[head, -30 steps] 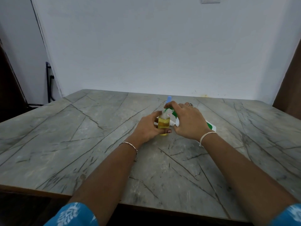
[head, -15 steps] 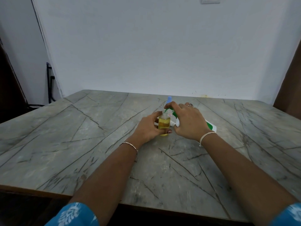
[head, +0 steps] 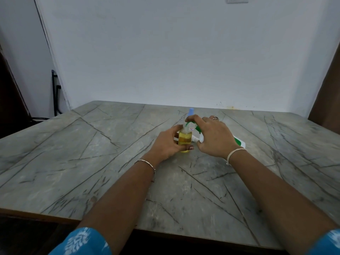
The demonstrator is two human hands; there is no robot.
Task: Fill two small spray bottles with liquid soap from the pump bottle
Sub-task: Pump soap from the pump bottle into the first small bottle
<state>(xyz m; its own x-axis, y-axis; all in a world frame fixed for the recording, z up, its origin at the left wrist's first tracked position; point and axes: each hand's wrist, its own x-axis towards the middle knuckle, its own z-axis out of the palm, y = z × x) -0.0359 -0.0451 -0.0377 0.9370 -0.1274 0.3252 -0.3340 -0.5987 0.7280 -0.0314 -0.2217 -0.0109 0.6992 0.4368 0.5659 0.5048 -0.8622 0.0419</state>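
A small clear spray bottle (head: 184, 140) holding yellow liquid stands on the grey marble table (head: 92, 162) at mid-centre. My left hand (head: 166, 142) grips it from the left, with the thumb near its neck. The green-and-white pump bottle (head: 239, 142) is tilted low under my right hand (head: 214, 137), which curls over it. Its white nozzle (head: 195, 138) points at the small bottle. My right fingertips reach the small bottle's open top. Just behind the hands shows the blue cap (head: 191, 111) of a second bottle; its body is hidden.
A white wall rises behind the table's far edge. A dark cable and stand (head: 55, 92) sit off the table's left corner. A brown door edge (head: 327, 100) stands at the right. The table's front edge (head: 55, 217) runs close to me.
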